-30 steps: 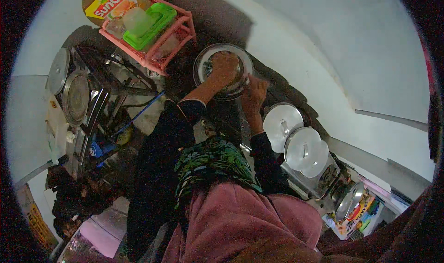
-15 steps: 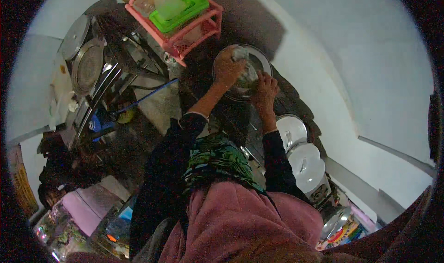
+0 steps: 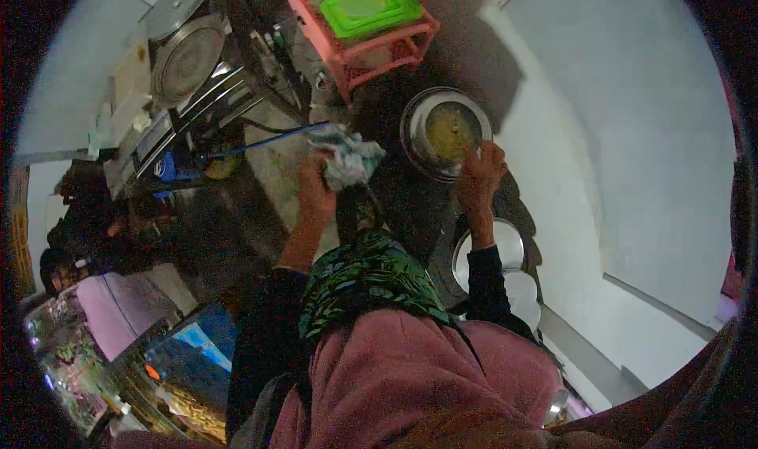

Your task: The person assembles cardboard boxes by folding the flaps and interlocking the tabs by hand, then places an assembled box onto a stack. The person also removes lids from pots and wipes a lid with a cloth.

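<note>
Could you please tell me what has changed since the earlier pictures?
The left hand has moved left, out of the silvery bowl, taking the crumpled cloth with it. The right hand stays at the bowl's right edge, and the pink rack still stands beyond and left of it.

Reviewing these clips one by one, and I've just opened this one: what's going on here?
Someone's left hand grips a crumpled whitish bundle, cloth or plastic, I can't tell which, held apart from a round metal bowl. The right hand is at the bowl's near right rim. The bowl's inside looks yellowish. A pink rack stands beyond, and round lids lie by the right forearm.
</note>
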`<control>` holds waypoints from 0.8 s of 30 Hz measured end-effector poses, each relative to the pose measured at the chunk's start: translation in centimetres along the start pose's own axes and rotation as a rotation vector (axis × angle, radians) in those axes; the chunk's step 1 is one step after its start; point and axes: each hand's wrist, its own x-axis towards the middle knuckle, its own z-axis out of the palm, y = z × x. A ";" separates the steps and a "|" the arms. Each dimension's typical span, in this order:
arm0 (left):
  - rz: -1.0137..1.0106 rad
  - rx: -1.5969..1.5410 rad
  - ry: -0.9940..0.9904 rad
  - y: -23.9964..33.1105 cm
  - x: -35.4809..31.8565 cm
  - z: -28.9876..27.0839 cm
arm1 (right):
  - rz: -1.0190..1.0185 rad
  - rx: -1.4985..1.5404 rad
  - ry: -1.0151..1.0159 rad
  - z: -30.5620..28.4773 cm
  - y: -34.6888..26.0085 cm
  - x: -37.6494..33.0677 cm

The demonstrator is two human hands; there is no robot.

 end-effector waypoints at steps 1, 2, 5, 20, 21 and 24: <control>-0.262 -0.086 0.090 -0.8 -0.7 -1.1 | -0.065 0.135 -0.005 -1.1 -2.6 0.7; -0.243 -0.196 0.092 -2.9 -1.7 -1.9 | -0.171 0.315 -0.058 -1.1 -5.2 1.2; -0.221 -0.344 0.181 -6.7 -5.6 -3.0 | -0.123 0.932 -0.490 -1.1 -14.4 -2.5; 0.513 0.654 0.142 -5.2 -23.0 -16.2 | -0.044 1.233 -0.768 0.0 -28.5 -13.4; 0.489 0.694 0.176 -6.0 -23.5 -18.2 | -0.136 1.166 -0.748 -0.7 -29.4 -14.2; 0.348 0.190 0.262 -7.6 -25.4 -21.9 | 0.067 1.451 -1.134 -0.9 -29.9 -14.9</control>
